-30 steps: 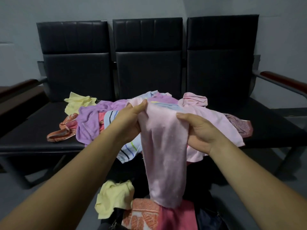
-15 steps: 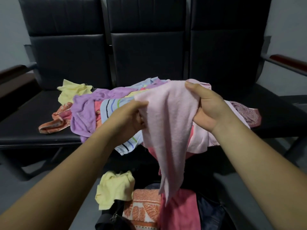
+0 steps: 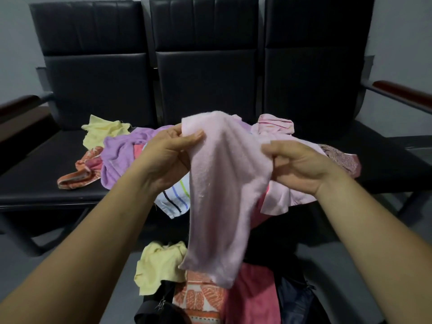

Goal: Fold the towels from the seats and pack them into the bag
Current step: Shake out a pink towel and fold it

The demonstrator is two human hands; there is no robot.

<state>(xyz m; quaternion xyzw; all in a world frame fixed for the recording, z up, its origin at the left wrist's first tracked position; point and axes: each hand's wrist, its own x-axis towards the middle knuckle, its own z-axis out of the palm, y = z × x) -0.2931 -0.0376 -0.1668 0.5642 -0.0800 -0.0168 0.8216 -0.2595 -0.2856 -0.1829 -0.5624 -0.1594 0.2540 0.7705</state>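
R hand [image 3: 301, 164] lower, prob. on towel [image 3: 224, 183]

Both arms stretched out front, left hand [image 3: 167, 157] and right hand [image 3: 304, 166] each pinching the pink towel [image 3: 224, 183].

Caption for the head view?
Left hand and right hand grip a pale pink fabric towel over the dark bag, before black padded seats.

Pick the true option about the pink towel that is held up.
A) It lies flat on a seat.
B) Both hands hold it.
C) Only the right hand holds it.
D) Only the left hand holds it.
B: the left hand and the right hand each pinch the pink towel near its top, and the rest hangs down between them.
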